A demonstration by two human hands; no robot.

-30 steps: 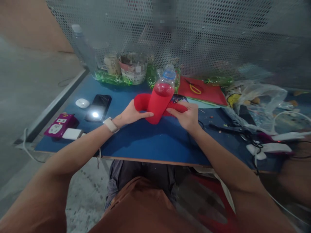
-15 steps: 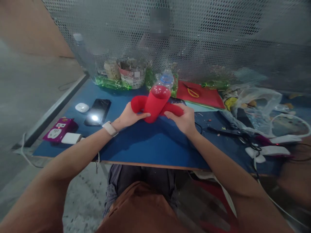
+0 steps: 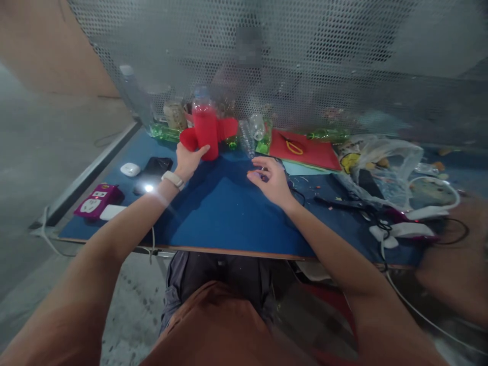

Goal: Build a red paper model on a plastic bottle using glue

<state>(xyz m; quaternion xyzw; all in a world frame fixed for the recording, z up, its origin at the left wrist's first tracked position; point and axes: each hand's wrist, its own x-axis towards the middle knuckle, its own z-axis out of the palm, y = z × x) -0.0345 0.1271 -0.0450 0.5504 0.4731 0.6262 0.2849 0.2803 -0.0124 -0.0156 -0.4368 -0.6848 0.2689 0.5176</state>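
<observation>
A clear plastic bottle [image 3: 206,133] wrapped in red stands upright towards the back of the blue table [image 3: 224,213]. Red flaps stick out from both its sides. My left hand [image 3: 187,160] grips the curled left flap, its thumb against the bottle's lower side. The right flap [image 3: 227,128] juts out free. My right hand [image 3: 272,178] is apart from the bottle, over the middle of the table, with its fingers curved and the thumb held away from them. A small purplish patch shows between them; I cannot tell what it is or whether I touch it.
Clear bottles [image 3: 247,138] and green bottles line the mesh panel [image 3: 290,61]. Yellow-handled scissors [image 3: 294,147] lie on red sheets [image 3: 322,156]. At left are a phone [image 3: 158,166], a white case [image 3: 130,169] and a purple socket block [image 3: 98,201]. Cables and a plastic bag [image 3: 396,157] crowd the right.
The red-wrapped bottle has moved left and back and turned upright with my left hand. My right hand has let go of the right flap, and the bottle is away from it.
</observation>
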